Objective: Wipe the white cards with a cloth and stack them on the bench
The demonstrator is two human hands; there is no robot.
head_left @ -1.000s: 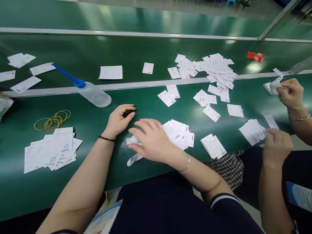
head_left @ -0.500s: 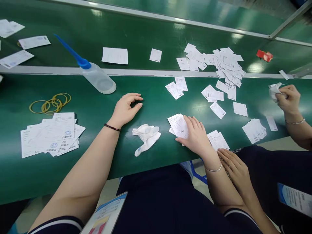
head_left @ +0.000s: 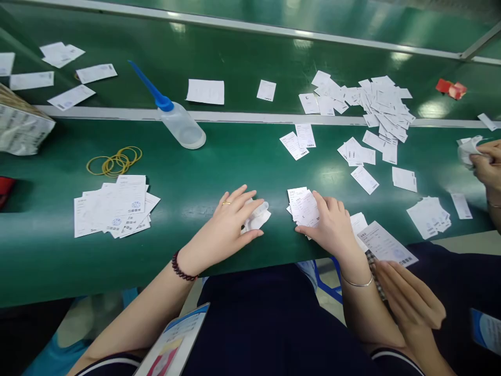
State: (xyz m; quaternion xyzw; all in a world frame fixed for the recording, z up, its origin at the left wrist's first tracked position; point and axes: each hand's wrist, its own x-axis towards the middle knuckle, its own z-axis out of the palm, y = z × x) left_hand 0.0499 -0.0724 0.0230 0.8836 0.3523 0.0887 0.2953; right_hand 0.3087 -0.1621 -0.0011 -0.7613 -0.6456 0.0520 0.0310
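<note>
My left hand (head_left: 234, 219) is palm down with its fingers spread over a crumpled white cloth (head_left: 259, 216), partly covering it. A ring and a dark beaded bracelet show on this hand and wrist. To the right, my right hand (head_left: 329, 225) grips the right side of a small pile of printed paper slips (head_left: 304, 206), thumb at the near edge and fingers curved along the far one. The slips lie on the green table. Part of the pile is hidden under that hand.
A blue-spouted squeeze bottle (head_left: 182, 127) lies tilted near the metal strip. Rubber bands (head_left: 115, 163) sit behind larger papers (head_left: 107, 209). A heap of slips (head_left: 381, 107) lies back right. At right, a co-worker's hand (head_left: 410, 292) is beside a printed slip (head_left: 387, 244); another hand (head_left: 487, 162) holds white cloth.
My left hand has moved right and nearer, over the white cloth, its fingers spreading. My right hand stays at the pile. The co-worker's slip has come up beside my wrist. The view has shifted left.
</note>
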